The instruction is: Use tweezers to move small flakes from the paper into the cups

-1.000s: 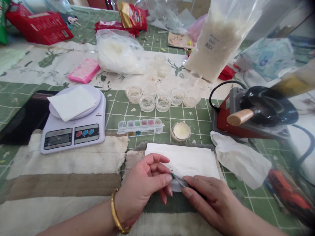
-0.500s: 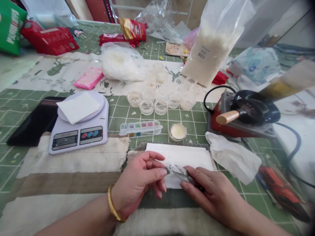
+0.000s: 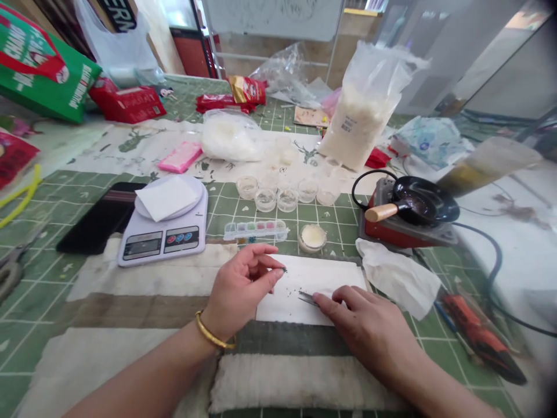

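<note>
— What's the left hand (image 3: 243, 284) pinching?
— A tiny dark bit, I think, over the white sheet (image 3: 304, 284) so crumbs are landing there.
— And the right hand (image 3: 369, 331)?
— Gripping tweezers (image 3: 308, 298) low on the sheet, by the scale (image 3: 163, 232).

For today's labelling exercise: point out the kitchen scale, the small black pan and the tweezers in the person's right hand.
kitchen scale (image 3: 163, 239), head view, on its front panel.
small black pan (image 3: 429, 200), head view, on its dark bowl.
tweezers (image 3: 307, 298), head view, on the metal tips.
right hand (image 3: 369, 331), head view, on its back.
</note>
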Motion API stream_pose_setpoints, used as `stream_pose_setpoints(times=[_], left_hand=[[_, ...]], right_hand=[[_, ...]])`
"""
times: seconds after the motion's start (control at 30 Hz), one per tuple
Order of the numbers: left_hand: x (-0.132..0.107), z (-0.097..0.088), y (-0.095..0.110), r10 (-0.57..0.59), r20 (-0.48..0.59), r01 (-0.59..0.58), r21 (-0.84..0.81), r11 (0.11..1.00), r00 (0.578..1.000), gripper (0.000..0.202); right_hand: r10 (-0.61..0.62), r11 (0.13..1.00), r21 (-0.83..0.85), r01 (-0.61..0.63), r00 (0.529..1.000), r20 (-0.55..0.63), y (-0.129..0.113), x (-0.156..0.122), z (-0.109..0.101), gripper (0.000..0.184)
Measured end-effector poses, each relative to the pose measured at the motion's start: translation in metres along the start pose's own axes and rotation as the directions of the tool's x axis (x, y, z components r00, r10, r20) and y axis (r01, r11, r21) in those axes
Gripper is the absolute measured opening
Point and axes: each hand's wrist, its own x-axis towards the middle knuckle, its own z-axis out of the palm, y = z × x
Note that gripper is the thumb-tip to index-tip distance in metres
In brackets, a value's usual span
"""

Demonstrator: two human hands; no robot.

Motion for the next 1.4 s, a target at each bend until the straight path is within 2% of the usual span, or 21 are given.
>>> stream_pose_setpoints(times=[0.1,0.17,0.33,0.43,0.53,0.6,0.67,0.77,0.87,0.97,1.07,1.17,1.23,1.4], left_hand=[[0.006,-0.003,0.005,-0.112,0.005,0.112,-0.161,0.981,0.994,0.033],[0.009,-0.005,0.007,-0.158,0.0,0.154,-0.218,0.964,0.988,0.035],[0.013,-0.011,0.01,-0.17,-0.032,0.157,-0.257,0.954,0.985,0.037],[0.014,-0.017,0.012,-0.098,-0.104,0.079,-0.171,0.982,0.99,0.037],[0.015,-0.022,0.013,0.065,-0.208,-0.058,0.042,0.997,0.976,0.035],[0.014,-0.026,0.015,0.144,-0.22,-0.094,0.22,0.971,0.965,0.034],[0.013,-0.029,0.019,0.194,-0.158,-0.111,0.427,0.898,0.968,0.033],[0.015,-0.036,0.028,0.336,0.018,-0.253,0.694,0.674,0.942,0.036],[0.027,-0.042,0.035,0.476,0.211,-0.44,0.781,0.444,0.854,0.04],[0.044,-0.042,0.038,0.512,0.381,-0.578,0.755,0.308,0.77,0.046],[0.056,-0.04,0.041,0.509,0.469,-0.645,0.723,0.247,0.722,0.048],[0.062,-0.041,0.043,0.518,0.498,-0.667,0.714,0.21,0.696,0.048],[0.066,-0.044,0.045,0.503,0.496,-0.661,0.716,0.226,0.708,0.047],[0.084,-0.05,0.043,0.385,0.48,-0.604,0.721,0.34,0.789,0.054]], right_hand=[[0.017,1.0,0.01,-0.016,0.999,-0.04,0.001,0.0,-0.001,0.025],[0.031,0.999,0.018,-0.03,0.999,-0.023,0.001,0.0,-0.002,0.021],[0.078,0.991,0.114,-0.076,0.997,-0.013,-0.002,0.001,-0.006,0.024],[0.071,0.988,0.136,-0.075,0.997,0.036,-0.003,0.001,-0.004,0.029],[0.095,0.985,0.14,-0.097,0.995,0.022,-0.002,-0.001,0.001,0.029],[0.106,0.985,0.133,-0.108,0.994,0.022,-0.001,-0.003,0.004,0.027],[0.088,0.986,0.136,-0.095,0.994,0.058,0.0,-0.003,0.005,0.025],[0.057,0.984,0.167,-0.067,0.996,0.065,0.002,-0.002,0.003,0.023],[0.043,0.984,0.168,-0.056,0.995,0.085,0.002,-0.001,0.0,0.019],[0.057,0.979,0.187,-0.081,0.99,0.132,0.0,-0.002,0.001,0.018],[0.097,0.965,0.237,-0.11,0.993,0.067,0.0,-0.005,0.005,0.022],[0.107,0.961,0.254,-0.107,0.994,0.014,0.001,-0.006,0.01,0.025],[0.105,0.96,0.26,-0.102,0.994,0.003,0.001,-0.007,0.012,0.026],[0.108,0.957,0.271,-0.1,0.994,-0.016,0.001,-0.007,0.014,0.029]])
